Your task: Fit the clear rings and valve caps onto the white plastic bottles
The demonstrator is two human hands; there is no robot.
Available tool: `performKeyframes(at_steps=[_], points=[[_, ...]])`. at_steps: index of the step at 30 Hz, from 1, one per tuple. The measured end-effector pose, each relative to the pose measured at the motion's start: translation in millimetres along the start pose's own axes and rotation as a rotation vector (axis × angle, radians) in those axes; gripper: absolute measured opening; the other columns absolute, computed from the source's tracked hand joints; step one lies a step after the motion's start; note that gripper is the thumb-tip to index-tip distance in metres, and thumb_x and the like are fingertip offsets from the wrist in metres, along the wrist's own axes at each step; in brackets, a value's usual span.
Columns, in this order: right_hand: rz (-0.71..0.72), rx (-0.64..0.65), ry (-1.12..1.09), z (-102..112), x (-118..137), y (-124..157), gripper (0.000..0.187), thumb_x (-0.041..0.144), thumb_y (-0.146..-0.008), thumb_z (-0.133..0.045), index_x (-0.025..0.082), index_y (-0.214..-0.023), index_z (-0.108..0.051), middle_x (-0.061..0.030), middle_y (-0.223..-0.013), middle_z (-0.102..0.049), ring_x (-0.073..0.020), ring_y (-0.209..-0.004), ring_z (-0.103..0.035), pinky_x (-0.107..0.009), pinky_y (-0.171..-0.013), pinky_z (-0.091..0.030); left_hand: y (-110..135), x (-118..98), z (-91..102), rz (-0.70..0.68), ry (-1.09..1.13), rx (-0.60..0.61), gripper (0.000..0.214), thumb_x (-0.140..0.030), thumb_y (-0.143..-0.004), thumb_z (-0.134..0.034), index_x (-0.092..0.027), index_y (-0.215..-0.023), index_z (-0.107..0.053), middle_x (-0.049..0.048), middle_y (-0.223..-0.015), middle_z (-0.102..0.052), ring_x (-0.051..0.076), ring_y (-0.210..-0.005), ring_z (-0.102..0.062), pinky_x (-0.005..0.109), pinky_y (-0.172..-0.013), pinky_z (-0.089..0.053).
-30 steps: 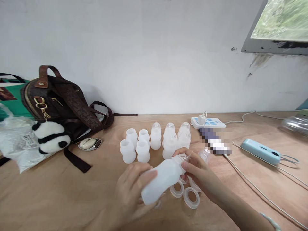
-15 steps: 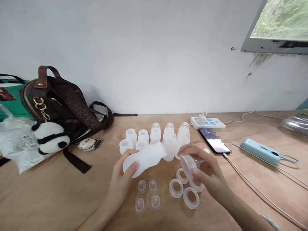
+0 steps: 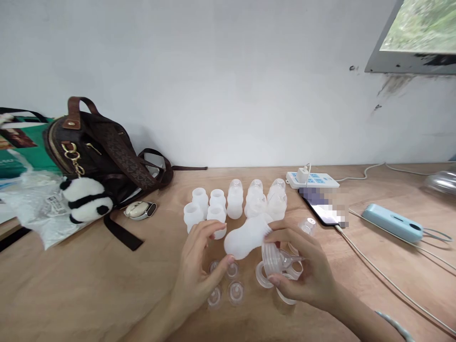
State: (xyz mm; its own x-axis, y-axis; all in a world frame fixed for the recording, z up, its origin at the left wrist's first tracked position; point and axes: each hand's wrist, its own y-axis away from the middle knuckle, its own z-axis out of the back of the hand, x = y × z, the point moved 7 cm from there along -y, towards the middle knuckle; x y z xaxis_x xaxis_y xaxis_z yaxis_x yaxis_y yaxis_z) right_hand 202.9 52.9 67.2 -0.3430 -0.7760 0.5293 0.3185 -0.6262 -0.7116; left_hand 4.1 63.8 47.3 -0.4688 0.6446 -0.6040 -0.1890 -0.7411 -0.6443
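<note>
A white baby bottle (image 3: 242, 239) lies tilted in mid-air, its neck end meeting a clear screw collar with a nipple (image 3: 272, 259). That collar is pinched between the thumb and fingers of my right hand (image 3: 306, 266). My left hand (image 3: 199, 266) is spread around the bottle's base, fingers apart, the thumb tip at its lower edge; whether it touches is hard to tell. Beneath my hands lie several clear nipples (image 3: 235, 290) on the left and several collar rings (image 3: 262, 275) on the right, partly covered by my right hand.
Behind stand open white bottles (image 3: 200, 199) and capped bottles (image 3: 235, 202). A clear cap (image 3: 308, 226) sits by the phone (image 3: 322, 211). Rightward are a power strip (image 3: 320, 180), a blue device (image 3: 392, 223) and cables; leftward, a backpack (image 3: 103, 152) with a panda plush (image 3: 87, 202) and a watch (image 3: 140, 210).
The bottle and collar have come together. My left hand has loosened from around the bottle, its fingers spreading. A clear cap now shows near the phone. The view has shifted slightly left.
</note>
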Motion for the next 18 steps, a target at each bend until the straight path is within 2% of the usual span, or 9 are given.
performKeyframes(at_steps=[3, 6, 11, 18], points=[[0.008, 0.049, 0.100, -9.4, -0.7, -5.4, 0.027, 0.033, -0.083, -0.071, 0.023, -0.103, -0.058, -0.0064, -0.095, -0.065, -0.0197, -0.076, -0.060, -0.030, -0.060, -0.049, 1.8, -2.9, 12.9, -0.048, 0.015, -0.155, 0.026, -0.018, -0.094, -0.056, -0.024, -0.119, -0.058, 0.0055, -0.105, -0.060, 0.020, -0.085, -0.054, 0.030, -0.070, -0.045], [0.026, 0.156, 0.213, -28.7, -2.8, -9.7, 0.025, 0.029, -0.080, -0.071, 0.022, -0.100, -0.056, -0.0070, -0.097, -0.067, -0.0213, -0.079, -0.062, -0.031, -0.061, -0.050, 3.7, -3.1, 18.6, -0.062, 0.066, -0.241, 0.023, -0.014, -0.095, -0.054, -0.023, -0.116, -0.058, 0.0042, -0.104, -0.058, 0.019, -0.085, -0.052, 0.029, -0.070, -0.044], [0.026, 0.301, 0.393, -57.2, -8.9, -23.9, 0.020, 0.024, -0.080, -0.072, 0.020, -0.090, -0.055, -0.0077, -0.094, -0.067, -0.0245, -0.082, -0.064, -0.035, -0.064, -0.053, 6.5, -2.9, 21.9, -0.055, 0.142, -0.301, 0.021, -0.013, -0.096, -0.053, -0.023, -0.114, -0.058, 0.0049, -0.110, -0.055, 0.017, -0.084, -0.051, 0.029, -0.070, -0.044], [-0.058, 0.316, 0.467, -70.6, -25.5, -42.3, 0.016, 0.022, -0.083, -0.070, 0.017, -0.093, -0.058, -0.0102, -0.097, -0.066, -0.0265, -0.083, -0.068, -0.039, -0.067, -0.057, 7.6, -4.7, 23.1, -0.062, 0.165, -0.311, 0.020, -0.012, -0.097, -0.051, -0.022, -0.114, -0.057, 0.0044, -0.105, -0.055, 0.017, -0.083, -0.051, 0.029, -0.071, -0.043]])
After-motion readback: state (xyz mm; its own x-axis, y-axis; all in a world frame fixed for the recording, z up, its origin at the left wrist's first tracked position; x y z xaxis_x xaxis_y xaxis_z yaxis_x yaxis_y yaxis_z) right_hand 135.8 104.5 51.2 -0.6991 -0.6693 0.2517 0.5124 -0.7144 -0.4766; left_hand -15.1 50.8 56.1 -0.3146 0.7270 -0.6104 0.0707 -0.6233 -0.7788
